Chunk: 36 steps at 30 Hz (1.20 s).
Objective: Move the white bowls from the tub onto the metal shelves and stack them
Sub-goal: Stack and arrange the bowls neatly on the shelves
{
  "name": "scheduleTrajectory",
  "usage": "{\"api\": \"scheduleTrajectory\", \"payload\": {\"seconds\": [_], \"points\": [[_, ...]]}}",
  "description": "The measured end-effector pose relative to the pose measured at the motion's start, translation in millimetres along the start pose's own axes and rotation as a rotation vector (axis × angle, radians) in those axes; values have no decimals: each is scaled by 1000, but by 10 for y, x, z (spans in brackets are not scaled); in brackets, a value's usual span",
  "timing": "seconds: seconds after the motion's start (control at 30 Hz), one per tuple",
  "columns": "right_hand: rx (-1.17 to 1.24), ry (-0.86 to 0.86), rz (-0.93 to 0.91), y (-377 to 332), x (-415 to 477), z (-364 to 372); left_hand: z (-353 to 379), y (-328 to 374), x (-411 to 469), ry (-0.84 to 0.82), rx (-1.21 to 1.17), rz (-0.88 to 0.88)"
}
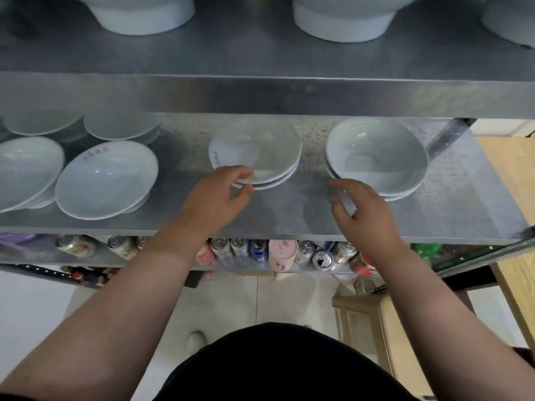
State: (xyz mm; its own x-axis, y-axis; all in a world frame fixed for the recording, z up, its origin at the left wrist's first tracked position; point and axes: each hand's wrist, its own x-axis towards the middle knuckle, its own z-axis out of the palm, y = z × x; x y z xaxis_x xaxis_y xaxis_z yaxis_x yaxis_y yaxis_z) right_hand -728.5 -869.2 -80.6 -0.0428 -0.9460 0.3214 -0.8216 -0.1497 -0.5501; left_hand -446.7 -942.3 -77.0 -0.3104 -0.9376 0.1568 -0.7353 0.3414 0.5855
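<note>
Middle shelf (289, 209), left end: bowl stacks (107, 178), upright. Centre stack (260, 146): left hand (220, 192) pinches its near rim, fingers over, thumb under. Right hand (364, 209): fingers spread and loose, holding nothing, just in front of the right stack (376, 154); contact not discernible.

Bare shelf (314, 183) lies open between the left fingers (241, 172) and right fingers (339, 185); the middle bowl stack (260, 146) and right bowl stack (376, 154) block beyond them; upper shelf (260, 94) caps overhead.
</note>
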Motion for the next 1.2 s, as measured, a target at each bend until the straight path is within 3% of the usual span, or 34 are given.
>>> {"api": "scheduleTrajectory", "payload": {"seconds": [0.13, 0.2, 0.47, 0.63, 0.77, 0.87, 0.93, 1.07, 1.2], "points": [[431, -109, 232, -762, 16, 459, -421, -299, -448, 89, -320, -146], [542, -157, 268, -1152, 48, 773, -692, -541, -619, 111, -372, -199], [525, -305, 167, -2492, 219, 1964, -1728, -1948, -1159, 206, -293, -275], [259, -294, -75, -2895, 288, 2489, -2172, -2576, -1319, 216, -5, -304], [-144, -238, -359, -2907, 331, 2654, -2308, -2919, -1263, 41, 159, -392], [-342, -458, -385, -2909, 400, 2717, -2311, -3132, -1190, -96, 413, -356], [-437, -503, -403, -2938, 451, 2724, -2298, -3165, -1151, -130, 554, -319], [-486, -490, -407, -2979, 489, 2640, -2275, -3108, -1157, -128, 641, -320], [-444, -328, -441, -2890, 418, 2403, -2253, -3012, -1305, -6, 653, -330]]}}
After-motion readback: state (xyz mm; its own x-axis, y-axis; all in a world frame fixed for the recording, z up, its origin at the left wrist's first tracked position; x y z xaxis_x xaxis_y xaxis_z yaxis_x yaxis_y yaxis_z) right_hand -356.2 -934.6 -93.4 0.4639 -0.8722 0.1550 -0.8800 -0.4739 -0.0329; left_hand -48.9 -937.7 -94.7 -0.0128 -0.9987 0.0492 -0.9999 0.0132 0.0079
